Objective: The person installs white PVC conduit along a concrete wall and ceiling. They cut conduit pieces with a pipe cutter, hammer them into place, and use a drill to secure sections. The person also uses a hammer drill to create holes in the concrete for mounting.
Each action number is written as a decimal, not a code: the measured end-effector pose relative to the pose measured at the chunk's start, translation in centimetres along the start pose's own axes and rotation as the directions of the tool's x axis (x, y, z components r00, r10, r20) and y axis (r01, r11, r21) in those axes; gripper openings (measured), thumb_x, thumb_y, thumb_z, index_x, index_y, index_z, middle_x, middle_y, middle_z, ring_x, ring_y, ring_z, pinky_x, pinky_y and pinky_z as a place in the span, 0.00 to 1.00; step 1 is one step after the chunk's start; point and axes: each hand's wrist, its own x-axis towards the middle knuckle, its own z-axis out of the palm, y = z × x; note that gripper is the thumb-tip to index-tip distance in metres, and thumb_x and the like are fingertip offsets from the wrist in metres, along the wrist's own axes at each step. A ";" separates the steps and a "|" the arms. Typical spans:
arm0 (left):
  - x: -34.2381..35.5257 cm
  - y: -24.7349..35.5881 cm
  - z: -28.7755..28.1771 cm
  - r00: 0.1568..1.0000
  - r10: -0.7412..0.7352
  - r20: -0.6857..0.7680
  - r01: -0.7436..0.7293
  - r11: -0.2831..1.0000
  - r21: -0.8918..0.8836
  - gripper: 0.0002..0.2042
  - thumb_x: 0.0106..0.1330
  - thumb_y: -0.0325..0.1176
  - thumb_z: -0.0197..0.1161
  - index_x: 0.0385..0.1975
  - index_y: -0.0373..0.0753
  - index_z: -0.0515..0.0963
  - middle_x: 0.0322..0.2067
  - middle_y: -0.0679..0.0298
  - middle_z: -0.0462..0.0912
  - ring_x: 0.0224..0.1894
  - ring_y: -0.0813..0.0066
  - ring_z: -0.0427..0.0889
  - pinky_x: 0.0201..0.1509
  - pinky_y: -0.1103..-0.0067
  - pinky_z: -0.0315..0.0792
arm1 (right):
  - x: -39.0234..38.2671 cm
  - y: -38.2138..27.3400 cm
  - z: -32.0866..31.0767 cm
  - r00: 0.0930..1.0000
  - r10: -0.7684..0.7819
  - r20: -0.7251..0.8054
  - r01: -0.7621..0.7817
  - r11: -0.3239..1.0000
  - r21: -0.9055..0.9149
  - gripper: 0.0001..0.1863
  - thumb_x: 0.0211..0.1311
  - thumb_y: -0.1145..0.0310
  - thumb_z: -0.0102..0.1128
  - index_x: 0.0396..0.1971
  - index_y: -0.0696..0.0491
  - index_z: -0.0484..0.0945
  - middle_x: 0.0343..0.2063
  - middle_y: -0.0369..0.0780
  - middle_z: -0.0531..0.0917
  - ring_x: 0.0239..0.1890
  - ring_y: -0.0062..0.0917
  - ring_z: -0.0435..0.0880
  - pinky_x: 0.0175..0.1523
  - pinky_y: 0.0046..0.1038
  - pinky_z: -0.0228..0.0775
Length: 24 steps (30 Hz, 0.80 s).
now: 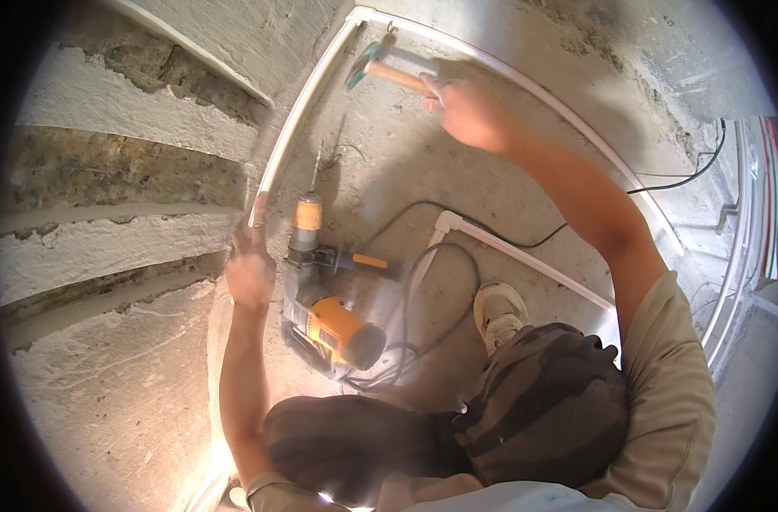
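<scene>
Hammer (385, 72) is in R hand (473, 115), wrapped round wood handle (408, 81). L hand (251, 275) is at btm of white pipe (297, 125); blurry, can't tell its grip.

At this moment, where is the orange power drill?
In the head view, the power drill is on the floor left of centre, between the left hand and the looped black cable.
</scene>
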 end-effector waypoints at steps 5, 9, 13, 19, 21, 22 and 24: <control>0.0 0.1 -0.2 1.000 0.007 0.020 -0.007 1.000 -0.003 0.48 0.58 0.15 0.56 0.81 0.57 0.54 0.58 0.42 0.77 0.22 0.61 0.85 0.20 0.71 0.80 | 0.3 0.6 1.5 0.981 0.124 -0.151 -0.094 0.977 0.192 0.29 0.82 0.55 0.49 0.74 0.55 0.66 0.23 0.44 0.80 0.25 0.34 0.80 0.34 0.41 0.74; -0.1 0.1 -0.2 0.999 0.013 -0.053 -0.015 0.999 -0.037 0.49 0.57 0.15 0.56 0.81 0.58 0.53 0.56 0.43 0.77 0.21 0.60 0.84 0.20 0.70 0.80 | -0.5 -0.2 1.3 0.995 -0.004 -0.098 0.006 1.000 0.023 0.31 0.80 0.55 0.52 0.74 0.55 0.65 0.23 0.46 0.80 0.26 0.36 0.81 0.37 0.41 0.74; -0.1 0.0 0.2 0.998 0.025 -0.065 -0.026 1.000 -0.014 0.49 0.57 0.14 0.56 0.81 0.58 0.53 0.56 0.43 0.78 0.20 0.60 0.83 0.20 0.70 0.79 | -0.7 -0.8 0.2 0.985 0.071 -0.155 -0.045 0.985 0.165 0.30 0.80 0.52 0.52 0.74 0.52 0.67 0.24 0.45 0.81 0.25 0.31 0.79 0.37 0.40 0.73; -0.4 -0.2 0.3 1.000 -0.014 0.011 0.014 1.000 -0.006 0.49 0.57 0.15 0.57 0.81 0.58 0.53 0.58 0.43 0.77 0.22 0.59 0.84 0.20 0.70 0.79 | -0.4 0.5 1.1 0.998 -0.045 0.044 0.043 0.998 0.053 0.29 0.78 0.56 0.56 0.73 0.51 0.69 0.36 0.49 0.85 0.33 0.37 0.83 0.44 0.42 0.74; -0.3 -0.1 0.4 1.000 -0.014 0.004 0.014 1.000 -0.013 0.49 0.57 0.15 0.57 0.81 0.59 0.53 0.60 0.44 0.76 0.21 0.60 0.84 0.20 0.70 0.79 | -0.8 1.4 2.3 0.970 -0.229 -0.087 0.238 0.963 0.123 0.28 0.78 0.58 0.55 0.72 0.51 0.69 0.36 0.48 0.84 0.35 0.39 0.82 0.43 0.42 0.73; -0.2 -0.1 0.4 1.000 -0.010 -0.015 0.010 1.000 -0.019 0.49 0.57 0.15 0.57 0.81 0.59 0.53 0.60 0.45 0.76 0.21 0.61 0.84 0.20 0.70 0.79 | -1.0 1.8 2.6 0.958 -0.242 -0.153 0.263 0.956 0.133 0.27 0.78 0.58 0.55 0.72 0.51 0.70 0.37 0.48 0.84 0.37 0.40 0.82 0.44 0.43 0.73; -0.1 0.0 0.4 0.999 -0.009 -0.032 0.009 1.000 -0.007 0.50 0.57 0.15 0.56 0.81 0.60 0.52 0.61 0.45 0.76 0.21 0.61 0.84 0.20 0.70 0.79 | -1.0 2.8 2.5 0.941 -0.247 -0.231 0.289 0.942 0.170 0.26 0.78 0.59 0.56 0.71 0.50 0.71 0.40 0.50 0.83 0.41 0.42 0.82 0.47 0.44 0.72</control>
